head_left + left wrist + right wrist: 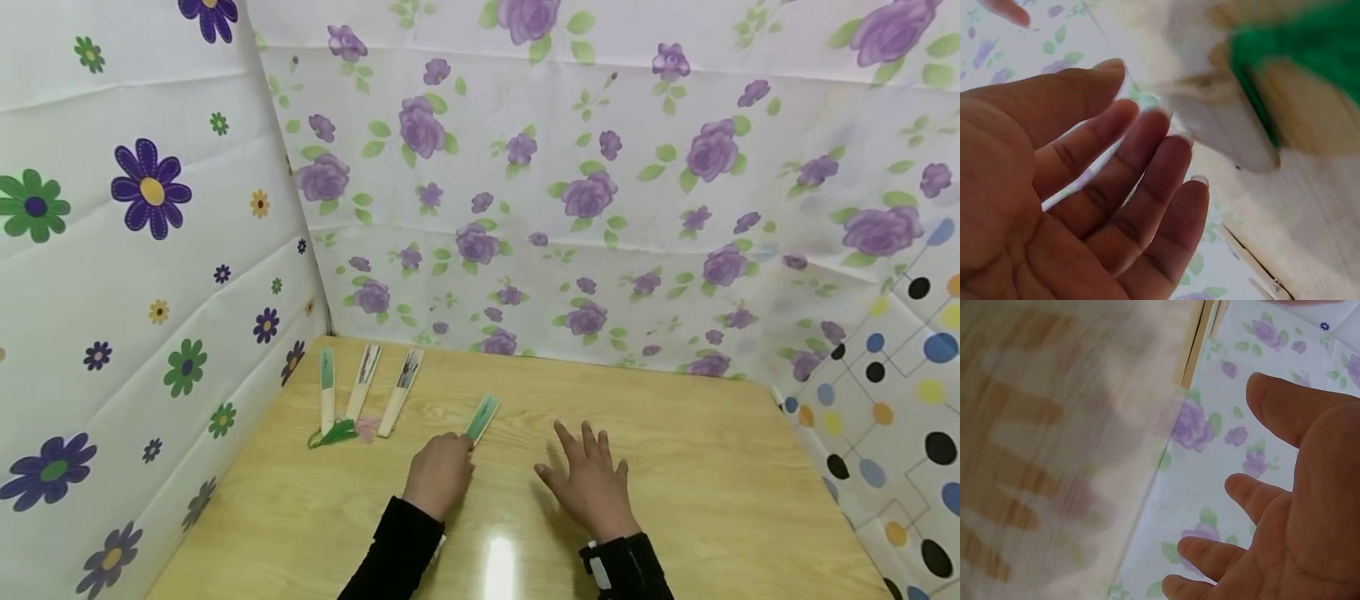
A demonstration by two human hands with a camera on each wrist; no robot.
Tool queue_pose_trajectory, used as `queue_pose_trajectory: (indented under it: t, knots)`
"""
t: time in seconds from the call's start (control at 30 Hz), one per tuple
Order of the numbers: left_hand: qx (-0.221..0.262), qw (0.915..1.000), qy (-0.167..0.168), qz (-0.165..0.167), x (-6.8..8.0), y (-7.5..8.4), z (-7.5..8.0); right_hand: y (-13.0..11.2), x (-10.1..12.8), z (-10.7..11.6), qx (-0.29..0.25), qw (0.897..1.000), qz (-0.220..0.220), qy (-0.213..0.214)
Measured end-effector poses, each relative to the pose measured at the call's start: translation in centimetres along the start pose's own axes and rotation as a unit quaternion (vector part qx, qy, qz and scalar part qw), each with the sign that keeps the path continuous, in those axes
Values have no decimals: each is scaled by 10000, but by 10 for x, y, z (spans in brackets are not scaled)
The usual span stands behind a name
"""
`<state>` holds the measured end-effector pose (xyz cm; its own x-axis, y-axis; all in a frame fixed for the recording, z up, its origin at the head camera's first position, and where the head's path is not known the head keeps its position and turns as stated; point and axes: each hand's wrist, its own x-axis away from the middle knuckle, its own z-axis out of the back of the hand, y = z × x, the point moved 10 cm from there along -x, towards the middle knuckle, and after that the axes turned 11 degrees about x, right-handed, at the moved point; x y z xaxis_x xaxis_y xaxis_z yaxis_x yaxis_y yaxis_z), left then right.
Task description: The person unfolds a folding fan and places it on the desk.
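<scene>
A folded hand fan (482, 419) with a green upper section lies at mid-table. My left hand (441, 475) is at its near end and covers that part. In the left wrist view the fingers (1166, 187) are extended, the thumb stands apart, and no fan shows in the palm. A blurred green tassel (1310, 47) appears close by. My right hand (592, 487) is spread, palm down, to the right of the fan, holding nothing. The right wrist view shows its spread fingers (1210, 556) and a wooden fan edge (1192, 353) beyond.
Three more folded fans lie at the back left: a green-topped one (327, 387) and two with dark patterns (363, 382) (402, 392). A green tassel (335, 432) and a pink tassel (367, 428) lie by their lower ends. Flowered cloth walls (525, 208) border the wooden table (712, 467).
</scene>
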<state>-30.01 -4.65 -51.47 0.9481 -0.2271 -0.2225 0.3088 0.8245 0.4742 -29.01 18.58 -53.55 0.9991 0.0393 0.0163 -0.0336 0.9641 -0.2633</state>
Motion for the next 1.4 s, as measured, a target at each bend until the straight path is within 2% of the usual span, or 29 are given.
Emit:
queue_pose_trajectory:
  t: [0.07, 0.2, 0.27, 0.33, 0.47, 0.5, 0.57, 0.63, 0.67, 0.7, 0.73, 0.8, 0.83, 0.87, 0.9, 0.93, 1.0, 1.1, 1.13, 1.2, 1.37, 1.4]
  knots:
    - [47, 9996, 249, 77, -2, -6, -3, -1, 0, 0, -8, 10000, 6, -10]
    - [65, 9983, 383, 433, -8, -39, -34, -3, 0, 1, -12, 10000, 4, -17]
    - [91, 9982, 141, 569, -12, -54, -56, -5, 0, 1, -54, 10000, 5, 21]
    - [107, 9983, -142, 558, -16, -63, -74, -6, -2, 1, -106, 9999, 23, 37]
    - [286, 9973, -519, 443, -17, -60, -86, -10, -6, 2, -285, 9994, 135, 130]
    - [452, 9964, -585, 425, -16, -56, -84, -11, -7, 2, -378, 9991, 152, 127]
    - [1061, 9912, -665, 423, -14, -42, -69, -13, -9, 6, -645, 9975, 215, 178]
    - [1953, 9764, -818, 425, -11, -23, -52, -15, -10, 11, -1121, 9933, 218, 182]
    - [2436, 9646, -931, 393, -10, -12, -43, -16, -12, 14, -1457, 9890, 192, 173]
    - [2935, 9492, -1078, 347, -8, 0, -37, -17, -13, 17, -1776, 9838, 172, 170]
    - [3458, 9289, -1269, 378, -6, 11, -32, -18, -15, 20, -2149, 9764, 139, 166]
    - [4284, 8863, -1692, 477, -3, 25, -35, -19, -19, 25, -2978, 9545, 38, 137]
    - [4554, 8689, -1869, 524, -2, 31, -38, -20, -21, 26, -3344, 9423, -23, 135]
    - [4789, 8528, -1994, 598, -1, 35, -42, -21, -23, 27, -3659, 9305, -82, 136]
    - [4935, 8427, -2049, 662, 0, 37, -45, -21, -25, 27, -3933, 9192, -152, 133]
    - [4947, 8427, -2012, 680, -1, 39, -47, -22, -26, 27, -4169, 9086, -208, 145]
    - [4858, 8528, -1791, 673, -5, 42, -47, -24, -26, 25, -4425, 8962, -287, 151]
    - [4694, 8685, -1437, 688, -10, 45, -44, -25, -24, 24, -4532, 8907, -306, 153]
    - [4663, 8711, -1367, 707, -11, 46, -43, -25, -23, 23, -4540, 8904, -276, 141]
    - [4825, 8609, -1400, 806, -12, 48, -45, -25, -23, 21, -4583, 8885, -193, 76]
    - [5450, 8185, -1441, 1113, -8, 47, -49, -27, -24, 12, -4662, 8844, -20, -216]
    - [5519, 8138, -1417, 1140, -8, 47, -50, -27, -24, 12, -4665, 8842, -26, -247]
